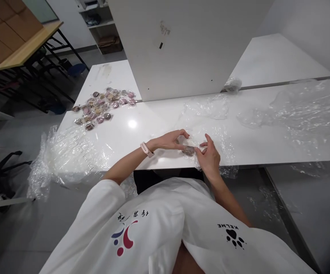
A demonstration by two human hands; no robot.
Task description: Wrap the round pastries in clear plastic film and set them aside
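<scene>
if our left hand [169, 140] and right hand [210, 156] slip, the packet [188, 151] they pinch might fall off the table edge [165, 165] near them.

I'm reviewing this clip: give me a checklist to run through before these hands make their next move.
1. Left hand at the small wrapped piece: ok, fingertips at its left end.
2. Right hand at the piece: ok, fingertips at its right end.
3. Firm grip on it: cannot tell; too small.
4. Its wrapper sealed: cannot tell; blurred.
5. Cluster of wrapped macaron-like pieces clear of both hands: ok, well to the left.
6. Clear plastic away from the right hand: not ok, it lies right beside it.
</scene>
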